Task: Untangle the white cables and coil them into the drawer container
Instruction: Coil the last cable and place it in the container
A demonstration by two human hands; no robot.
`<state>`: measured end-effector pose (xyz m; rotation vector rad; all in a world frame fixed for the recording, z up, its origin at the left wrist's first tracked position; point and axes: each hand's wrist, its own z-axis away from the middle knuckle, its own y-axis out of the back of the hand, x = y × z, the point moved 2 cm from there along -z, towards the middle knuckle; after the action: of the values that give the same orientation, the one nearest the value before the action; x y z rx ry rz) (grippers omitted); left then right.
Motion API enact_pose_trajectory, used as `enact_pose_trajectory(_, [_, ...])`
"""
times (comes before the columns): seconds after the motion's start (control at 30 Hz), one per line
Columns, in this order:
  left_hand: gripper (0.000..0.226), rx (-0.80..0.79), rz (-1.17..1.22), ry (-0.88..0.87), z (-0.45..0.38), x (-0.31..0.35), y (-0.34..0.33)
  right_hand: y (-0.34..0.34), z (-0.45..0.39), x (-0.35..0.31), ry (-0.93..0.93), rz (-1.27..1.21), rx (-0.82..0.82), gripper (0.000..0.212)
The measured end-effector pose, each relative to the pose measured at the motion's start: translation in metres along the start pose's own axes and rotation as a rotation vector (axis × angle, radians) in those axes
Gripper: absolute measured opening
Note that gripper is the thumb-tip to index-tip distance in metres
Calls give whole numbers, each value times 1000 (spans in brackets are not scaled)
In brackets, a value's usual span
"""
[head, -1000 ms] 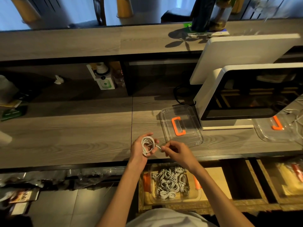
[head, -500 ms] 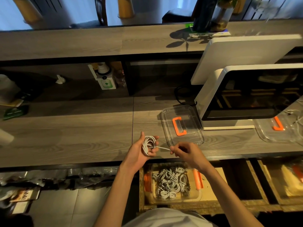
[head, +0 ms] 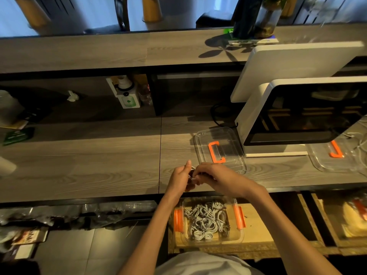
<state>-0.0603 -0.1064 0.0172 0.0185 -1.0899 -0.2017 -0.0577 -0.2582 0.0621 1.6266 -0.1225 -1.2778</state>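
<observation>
Hands: While both meet over the front edge of the wooden counter (head: pixel 79 165), the left hand (head: pixel 179 178) cups a small coil of white cable (head: pixel 192 172) and the right hand (head: pixel 215 178) closes its fingers on the same coil, the two hands touching.
Cable in hand: mostly hidden between the fingers; only a few pale loops show, blurred.
Drawer container: a clear plastic box with orange clips (head: pixel 237 231) sits in the open wooden drawer (head: pixel 258 235) just below the hands, holding a heap of coiled white cables (head: pixel 205 221).
Lid: a clear lid with an orange handle (head: pixel 228 135) lies on the counter just beyond the hands, beside the white point-of-sale terminal (head: pixel 254 124).
Second lid: another clear lid (head: pixel 321 161) with loose white cable on it, cut off at the right edge.
Writing: a green-marked white box (head: pixel 128 101) under the upper shelf and printed packets (head: pixel 29 236) at lower left carry lettering too small or blurred to read.
Right drawers: contents smeared, not identifiable.
</observation>
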Motion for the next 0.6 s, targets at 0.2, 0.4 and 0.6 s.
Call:
enact_pose_trajectory(0.2, [95,-307,184,137,3,-3,-5,10,-9,10,51,-5,129,19])
enact_pose_trajectory(0.4, [128,-617,308,155,-4,-19,-6,-7,-6,21,1,-185,253,15])
enact_pose_trajectory(0.6, [62,-652,492,149,9,-15,-9,-24,3,30,-75,-475,362,12])
